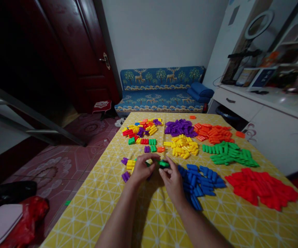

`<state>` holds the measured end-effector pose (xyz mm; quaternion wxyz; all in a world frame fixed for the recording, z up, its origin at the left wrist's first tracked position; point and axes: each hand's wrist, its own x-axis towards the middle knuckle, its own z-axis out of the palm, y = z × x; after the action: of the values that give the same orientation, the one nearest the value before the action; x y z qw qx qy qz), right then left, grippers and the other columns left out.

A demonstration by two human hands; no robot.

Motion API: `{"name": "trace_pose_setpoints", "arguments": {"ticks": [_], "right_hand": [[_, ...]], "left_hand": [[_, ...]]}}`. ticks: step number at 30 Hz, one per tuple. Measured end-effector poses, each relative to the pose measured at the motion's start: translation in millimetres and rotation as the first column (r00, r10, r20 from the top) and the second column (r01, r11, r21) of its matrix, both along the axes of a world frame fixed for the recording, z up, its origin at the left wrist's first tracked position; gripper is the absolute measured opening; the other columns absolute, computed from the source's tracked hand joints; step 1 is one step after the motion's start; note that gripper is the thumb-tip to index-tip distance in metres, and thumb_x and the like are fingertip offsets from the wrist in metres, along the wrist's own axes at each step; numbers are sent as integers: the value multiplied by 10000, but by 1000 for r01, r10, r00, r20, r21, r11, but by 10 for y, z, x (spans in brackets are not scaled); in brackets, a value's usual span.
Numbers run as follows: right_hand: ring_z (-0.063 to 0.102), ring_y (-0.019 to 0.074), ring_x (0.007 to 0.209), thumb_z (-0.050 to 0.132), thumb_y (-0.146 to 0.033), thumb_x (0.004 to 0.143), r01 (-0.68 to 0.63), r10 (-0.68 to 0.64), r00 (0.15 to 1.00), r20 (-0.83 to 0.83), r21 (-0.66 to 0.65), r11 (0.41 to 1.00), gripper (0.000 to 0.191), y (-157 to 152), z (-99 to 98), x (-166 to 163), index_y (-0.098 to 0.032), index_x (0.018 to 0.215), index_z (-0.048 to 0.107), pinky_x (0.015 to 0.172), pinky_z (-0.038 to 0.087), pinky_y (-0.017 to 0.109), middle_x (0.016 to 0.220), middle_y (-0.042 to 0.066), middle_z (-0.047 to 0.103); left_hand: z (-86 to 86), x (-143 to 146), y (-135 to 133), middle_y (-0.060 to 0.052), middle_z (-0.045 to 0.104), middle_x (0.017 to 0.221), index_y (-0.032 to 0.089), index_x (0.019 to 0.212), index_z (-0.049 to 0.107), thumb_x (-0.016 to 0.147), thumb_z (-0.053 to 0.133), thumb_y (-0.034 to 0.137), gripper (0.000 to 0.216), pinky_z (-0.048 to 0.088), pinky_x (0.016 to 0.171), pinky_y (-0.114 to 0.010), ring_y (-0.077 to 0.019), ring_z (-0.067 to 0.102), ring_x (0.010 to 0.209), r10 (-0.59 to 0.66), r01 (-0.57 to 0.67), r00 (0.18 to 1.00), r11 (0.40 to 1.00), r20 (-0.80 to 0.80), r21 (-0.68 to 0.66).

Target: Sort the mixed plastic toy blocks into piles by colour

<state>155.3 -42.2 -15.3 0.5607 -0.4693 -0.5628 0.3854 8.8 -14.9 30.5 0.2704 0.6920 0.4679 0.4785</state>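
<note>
1. Right hand point(174, 181) has a green block point(164, 164) pinched in its fingertips, dead ahead at 12 o'clock. Left hand point(142, 169) is curled up just beside it, but I honestly can't tell if it's gripping anything.
2. Already in single-colour piles, going clockwise from the hands: purple pile point(180, 128) at 1, yellow pile point(184, 146) nearer at 1 to 2, orange pile point(213, 133) at 2, green pile point(230, 154) between 2 and 3, blue pile point(200, 181) just past 3, red pile point(264, 189) further out that way.
3. Still mixed: a jumbled heap point(141, 131) at 11, plus a multicolour row point(145, 141) and a shorter row point(153, 148) nearer, around 12. There's also a purple-and-yellow cluster point(130, 164) at 9, partly hidden by the left hand.
4. I'd call it well past halfway, since the mixed stuff looks way smaller than the piles.
</note>
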Motion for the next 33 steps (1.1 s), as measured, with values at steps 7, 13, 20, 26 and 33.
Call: {"name": "trace_pose_setpoints", "arguments": {"ticks": [7, 13, 20, 26, 33], "right_hand": [[666, 190, 681, 609, -439, 853, 68, -89, 975, -205, -107, 992, 297, -12, 137, 37, -181, 999, 625, 605, 562, 313, 846, 63, 697], [591, 131, 528, 604, -485, 855, 28, -72, 957, -281, -157, 987, 321, -40, 196, 44, -188, 976, 584, 502, 475, 227, 632, -19, 626], [554, 121, 530, 674, -441, 792, -56, 23, 977, -211, -151, 987, 333, -23, 193, 28, -179, 985, 605, 464, 433, 216, 678, -14, 622], [557, 118, 519, 702, -416, 752, 53, -89, 960, -267, -138, 989, 310, 124, 423, 323, -171, 918, 612, 495, 483, 229, 628, -25, 607], [599, 115, 609, 761, -347, 590, 508, -500, 727, -470, -121, 853, 325, 628, 308, 1332, -170, 782, 567, 640, 549, 285, 691, -34, 588]], "left_hand": [[32, 21, -44, -77, 709, 1111, 212, 1099, 700, 732, 760, 302, 383, 514, 884, -328, -203, 650, 958, -71, 71, 997, 997, -39, 9], [-30, 19, -34, -73, 759, 944, 181, 979, 745, 818, 667, 303, 217, 525, 848, -326, -213, 691, 893, -58, 55, 998, 993, -27, -105], [-87, 25, 14, -60, 757, 937, 189, 928, 741, 819, 655, 322, 192, 529, 829, -302, -205, 694, 888, 9, -6, 999, 998, 46, -63], [-102, -125, 75, -27, 706, 739, 176, 911, 736, 872, 561, 386, 276, 498, 686, -258, -157, 643, 694, 236, -233, 968, 971, 89, -47], [-153, -199, 123, -73, 689, 918, 155, 1014, 701, 849, 529, 574, 482, 440, 541, -189, -140, 619, 774, 425, -288, 776, 896, 467, -337]]}}
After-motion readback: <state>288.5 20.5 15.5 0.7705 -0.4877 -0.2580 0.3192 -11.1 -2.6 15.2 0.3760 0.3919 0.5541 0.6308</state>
